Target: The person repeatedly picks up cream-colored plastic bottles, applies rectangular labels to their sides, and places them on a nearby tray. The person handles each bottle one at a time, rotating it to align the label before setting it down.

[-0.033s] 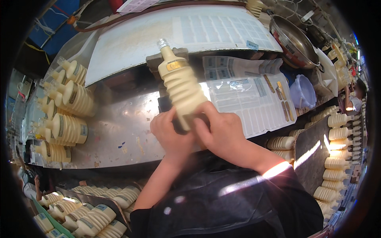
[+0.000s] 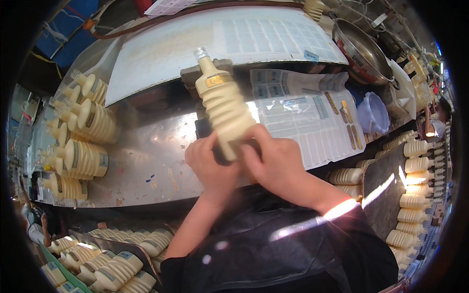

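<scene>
A cream bottle (image 2: 225,100) with spiral ridges, a gold label on its shoulder and a clear threaded neck lies at a slant, neck pointing away from me. Its upper part rests over a dark support block (image 2: 223,65) at the table's middle. My left hand (image 2: 210,163) is closed round the lower left of the bottle. On the lower right, my right hand (image 2: 273,158) grips the same end, its thumb bent in near the base and slightly blurred. The fingers hide part of the bottle's base.
Several similar bottles (image 2: 88,158) lie stacked on the metal table's (image 2: 141,171) left. Label sheets (image 2: 303,129) lie to the right, near a lavender bucket (image 2: 373,113) and a metal pan (image 2: 364,46). A white board (image 2: 161,51) stands behind. More bottles (image 2: 115,268) fill crates beside me; other people appear at both edges.
</scene>
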A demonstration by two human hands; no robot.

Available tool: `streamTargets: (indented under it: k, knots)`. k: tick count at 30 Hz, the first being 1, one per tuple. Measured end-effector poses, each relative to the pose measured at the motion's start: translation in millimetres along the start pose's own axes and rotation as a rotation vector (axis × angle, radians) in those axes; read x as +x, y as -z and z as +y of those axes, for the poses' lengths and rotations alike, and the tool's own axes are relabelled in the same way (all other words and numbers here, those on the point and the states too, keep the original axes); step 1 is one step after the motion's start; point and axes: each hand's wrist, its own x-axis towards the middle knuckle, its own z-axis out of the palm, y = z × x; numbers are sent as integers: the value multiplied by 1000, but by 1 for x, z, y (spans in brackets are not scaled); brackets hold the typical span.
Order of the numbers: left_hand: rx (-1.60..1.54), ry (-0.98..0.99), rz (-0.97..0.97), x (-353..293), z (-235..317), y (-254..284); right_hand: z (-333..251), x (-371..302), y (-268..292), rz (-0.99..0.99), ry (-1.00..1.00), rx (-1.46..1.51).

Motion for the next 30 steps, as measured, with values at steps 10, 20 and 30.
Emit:
streamTargets:
  k: [10,20,30]
  knots:
    - [-10,39,-33,-5,-7,1,5,-6,4,41,-26,-41]
    - [-32,65,-77,-7,-14,7,10,-4,2,24,-69,-60]
    - [-260,481,-113,-12,-22,-3,19,-4,-14,0,-99,42]
